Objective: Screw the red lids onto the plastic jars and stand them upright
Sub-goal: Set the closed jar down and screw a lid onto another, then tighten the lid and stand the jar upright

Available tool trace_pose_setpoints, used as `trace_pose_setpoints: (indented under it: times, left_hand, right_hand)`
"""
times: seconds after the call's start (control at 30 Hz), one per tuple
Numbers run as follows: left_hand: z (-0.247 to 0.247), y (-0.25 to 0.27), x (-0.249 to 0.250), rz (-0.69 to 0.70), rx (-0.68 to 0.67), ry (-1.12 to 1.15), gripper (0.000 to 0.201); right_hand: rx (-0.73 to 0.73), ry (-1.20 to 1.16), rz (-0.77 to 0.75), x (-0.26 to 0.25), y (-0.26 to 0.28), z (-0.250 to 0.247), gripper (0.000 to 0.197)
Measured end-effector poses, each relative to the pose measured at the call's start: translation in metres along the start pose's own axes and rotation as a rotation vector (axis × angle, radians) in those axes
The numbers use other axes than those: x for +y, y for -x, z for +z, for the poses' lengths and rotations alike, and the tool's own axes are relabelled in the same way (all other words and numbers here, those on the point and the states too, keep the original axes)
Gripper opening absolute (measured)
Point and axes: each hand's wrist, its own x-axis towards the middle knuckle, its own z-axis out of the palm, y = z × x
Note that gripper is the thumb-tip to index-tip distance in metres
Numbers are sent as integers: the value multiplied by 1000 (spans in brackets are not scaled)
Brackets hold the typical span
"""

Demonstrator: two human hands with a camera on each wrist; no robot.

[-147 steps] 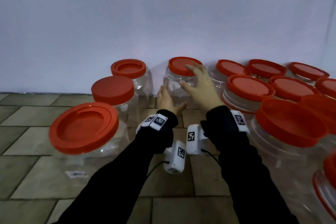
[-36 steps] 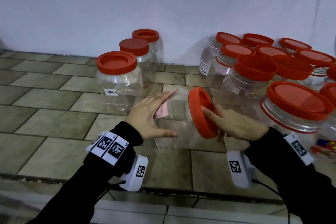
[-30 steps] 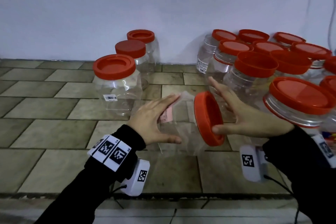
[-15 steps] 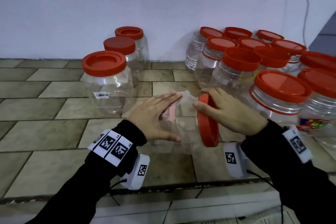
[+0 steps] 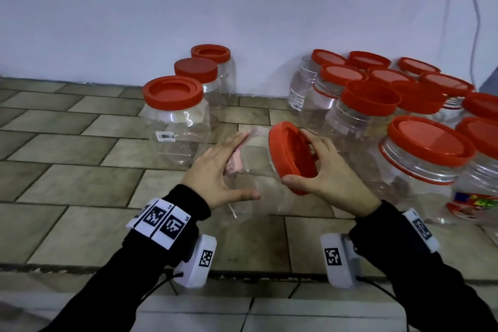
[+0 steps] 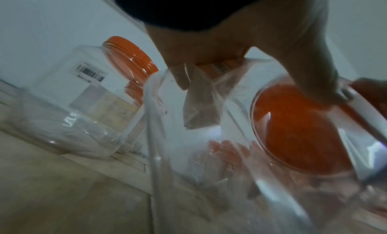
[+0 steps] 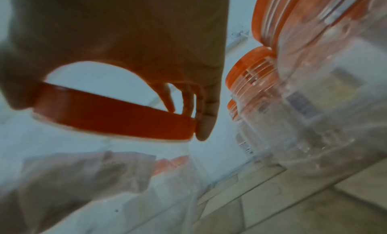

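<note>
While our left hand lies spread along the side of the clear jar, fingers nearly straight over its pink label and thumb hooked underneath, our right hand curls around the red lid at the jar's mouth. We hold the jar on its side above the tiled floor, mouth turned to our right. Our right thumb presses the lid's lower edge and the fingers wrap over its upper rim; the right wrist view shows those fingertips against the lid's smooth band. We cannot tell whether the lid is threaded fully home.

Our jar is thin, transparent plastic with rounded shoulders, glossy enough to catch highlights, and through its wall in the left wrist view we see the lid's disc as a blurred orange-red oval. Our sleeves are black, with white marker bands at each wrist.

Left of us, three lidded jars stand upright in a line towards the pale wall. On our right, a crowded group of capped jars stands close together, their lids flat and round with raised rims, some bodies ribbed near the neck.
</note>
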Motion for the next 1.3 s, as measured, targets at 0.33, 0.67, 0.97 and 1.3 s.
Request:
trace_pose_setpoints:
  times: [0.33, 0.67, 0.97, 1.3]
  left_hand:
    - [-18, 62, -42, -357, 250, 225, 136]
    - [-80, 96, -97, -483, 245, 172, 126]
    - [-90, 93, -110, -342, 284, 301, 130]
    - [-96, 69, -17, 153, 306, -56, 69]
  right_hand:
    - [-240, -390, -82, -14, -14, 72, 115]
    - [-204, -311, -192, -58, -37, 150, 104]
    - [-139, -397, -114, -55, -45, 153, 99]
    - [61, -75, -155, -17, -15, 73, 65]
